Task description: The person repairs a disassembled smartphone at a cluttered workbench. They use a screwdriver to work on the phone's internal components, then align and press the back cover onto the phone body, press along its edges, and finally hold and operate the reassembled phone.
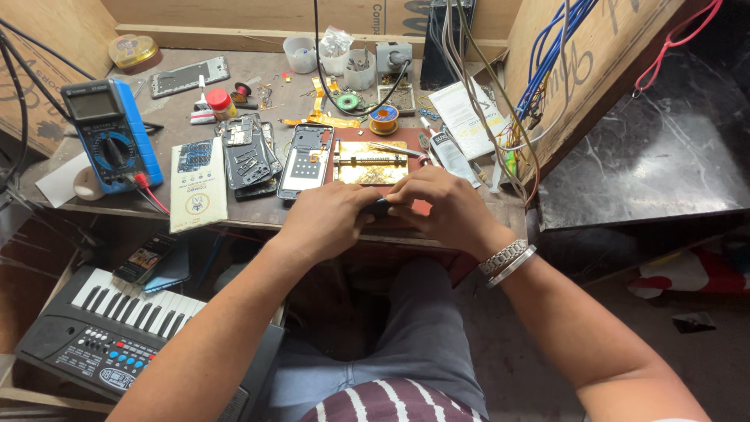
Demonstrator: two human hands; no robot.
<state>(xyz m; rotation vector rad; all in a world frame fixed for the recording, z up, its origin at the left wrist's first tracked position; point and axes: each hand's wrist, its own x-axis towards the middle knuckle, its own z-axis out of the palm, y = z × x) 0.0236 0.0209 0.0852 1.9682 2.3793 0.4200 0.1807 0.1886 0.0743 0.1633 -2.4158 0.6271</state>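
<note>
Both hands, left hand (326,220) and right hand (444,207), are closed around a small dark thing (377,207) at the desk edge. Opened phones (306,160) are left lying apart, not put together yet.

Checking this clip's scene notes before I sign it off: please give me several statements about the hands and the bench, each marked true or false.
1. Both hands grip one small dark object at the bench's front edge. True: left hand and right hand meet on it.
2. The blue multimeter sits at the bench's right end. False: it is at the left end.
3. The right wrist wears metal bracelets. True.
4. A piano keyboard lies on the bench top. False: it lies below the bench, lower left.
5. An opened phone lies beyond the left hand. True.
</note>
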